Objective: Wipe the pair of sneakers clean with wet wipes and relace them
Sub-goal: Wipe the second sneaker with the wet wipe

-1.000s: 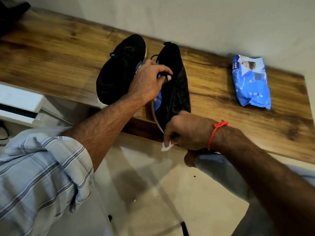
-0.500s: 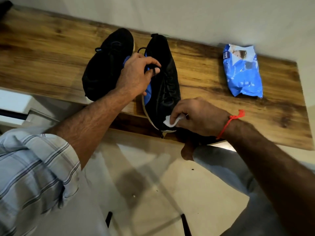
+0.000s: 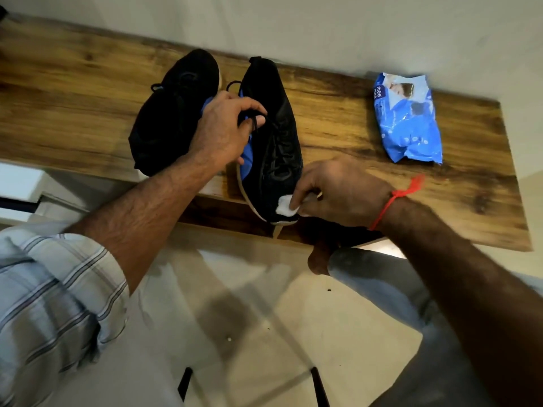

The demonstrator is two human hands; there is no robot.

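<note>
Two black sneakers lie on a wooden bench (image 3: 352, 124). The left sneaker (image 3: 173, 113) rests flat. The right sneaker (image 3: 273, 136) is tipped on its side, blue lining showing, its toe hanging over the bench's front edge. My left hand (image 3: 226, 127) grips the right sneaker at its opening, fingers curled over the collar and black laces. My right hand (image 3: 338, 192), with a red thread at the wrist, pinches a white wet wipe (image 3: 285, 207) against the toe of that sneaker.
A blue pack of wet wipes (image 3: 407, 118) lies on the bench to the right, near the wall. Below the bench are a pale floor, my knee in grey trousers (image 3: 382, 277) and a bare foot (image 3: 318, 259). A white unit (image 3: 17, 183) stands at the left.
My right hand has risen from below the bench edge and brought the wipe up onto the sneaker's toe. My left hand keeps its hold on the collar.
</note>
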